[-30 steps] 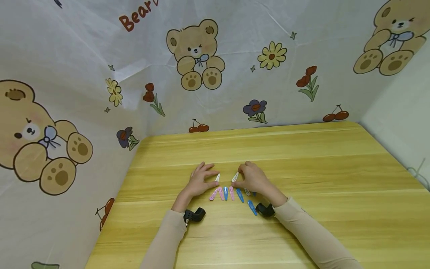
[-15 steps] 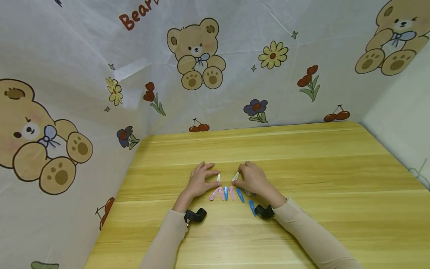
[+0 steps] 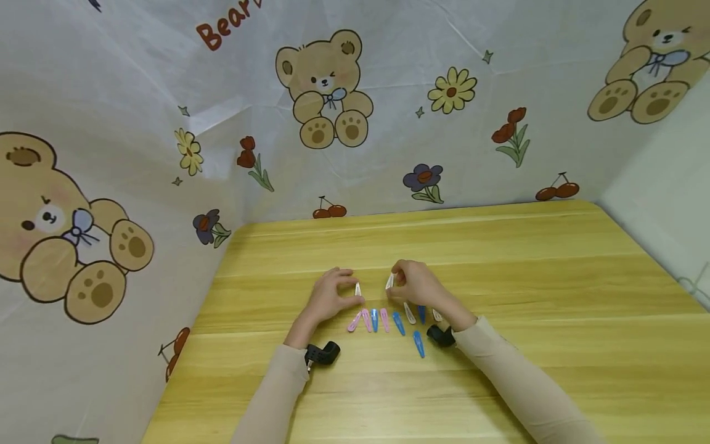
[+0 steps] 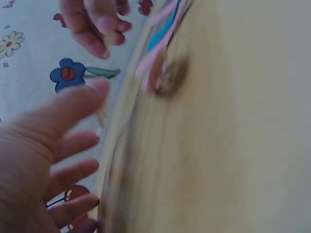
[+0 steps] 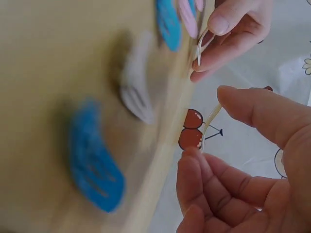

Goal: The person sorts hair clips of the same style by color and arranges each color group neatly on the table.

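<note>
In the head view my left hand [image 3: 327, 299] pinches a white snap hair clip [image 3: 357, 289] between thumb and fingertips. My right hand [image 3: 420, 288] pinches another white snap hair clip [image 3: 390, 282], its bent side profile showing as a white snap clip [image 5: 210, 121] in the right wrist view. Both clips are held up, facing each other across a small gap. Just in front of the hands lies a row of clips on the table: a pink clip [image 3: 367, 320], a blue clip [image 3: 375, 320], a white clip [image 3: 409, 313] and several others.
A single blue clip [image 3: 418, 344] lies nearer the body than the row. The wooden table [image 3: 471, 246] meets a bear-print cloth [image 3: 383, 135] at its back and left. Each wrist carries a black camera, such as the left wrist camera [image 3: 323, 353].
Both hands have lifted slightly with their clips, the right one more, up and away. White and blue clips that lay behind the right hand now show.
</note>
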`<state>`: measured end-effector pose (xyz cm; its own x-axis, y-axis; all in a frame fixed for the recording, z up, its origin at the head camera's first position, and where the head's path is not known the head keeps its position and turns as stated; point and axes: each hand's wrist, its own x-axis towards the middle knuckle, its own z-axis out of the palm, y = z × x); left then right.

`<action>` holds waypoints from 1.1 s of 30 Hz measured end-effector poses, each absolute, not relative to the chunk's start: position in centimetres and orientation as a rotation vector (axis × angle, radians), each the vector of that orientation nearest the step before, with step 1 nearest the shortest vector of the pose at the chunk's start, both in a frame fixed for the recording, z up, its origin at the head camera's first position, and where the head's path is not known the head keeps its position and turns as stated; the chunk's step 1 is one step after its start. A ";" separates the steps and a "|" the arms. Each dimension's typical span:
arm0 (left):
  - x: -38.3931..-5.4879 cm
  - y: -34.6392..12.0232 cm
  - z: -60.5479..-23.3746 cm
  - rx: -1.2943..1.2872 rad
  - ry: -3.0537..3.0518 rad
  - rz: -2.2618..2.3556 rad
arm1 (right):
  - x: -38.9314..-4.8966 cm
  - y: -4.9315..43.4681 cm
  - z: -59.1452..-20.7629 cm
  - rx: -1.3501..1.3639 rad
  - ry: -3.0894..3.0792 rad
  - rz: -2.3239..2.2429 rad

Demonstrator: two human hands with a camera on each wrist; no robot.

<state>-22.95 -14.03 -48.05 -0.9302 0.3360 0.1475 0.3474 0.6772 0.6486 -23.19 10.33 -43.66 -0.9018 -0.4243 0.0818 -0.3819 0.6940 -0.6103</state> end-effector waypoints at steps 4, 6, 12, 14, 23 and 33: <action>-24.6 -14.4 -47.0 -0.525 -2.850 -1.220 | -25.3 9.6 -42.5 -0.705 2.794 -1.008; -25.6 -14.6 -46.4 -0.499 -2.859 -1.217 | -26.5 9.0 -41.9 -0.695 2.773 -0.998; -28.3 -14.8 -45.8 -0.500 -2.908 -1.212 | -29.8 7.0 -41.6 -0.675 2.691 -0.944; -28.9 -14.8 -45.9 -0.504 -2.926 -1.225 | -30.6 6.5 -42.0 -0.667 2.674 -0.935; -29.6 -14.9 -47.3 -0.482 -2.941 -1.180 | -32.4 5.6 -44.2 -0.630 2.590 -0.944; -29.6 -14.8 -48.9 -0.507 -2.912 -1.003 | -32.2 5.2 -44.1 -0.641 2.540 -0.879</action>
<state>-29.63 -14.76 -48.91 -0.9469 0.2967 0.1236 0.3099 0.7405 0.5964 -32.18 5.16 -44.14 -0.8256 -0.5287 -0.1971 -0.2936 0.7009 -0.6500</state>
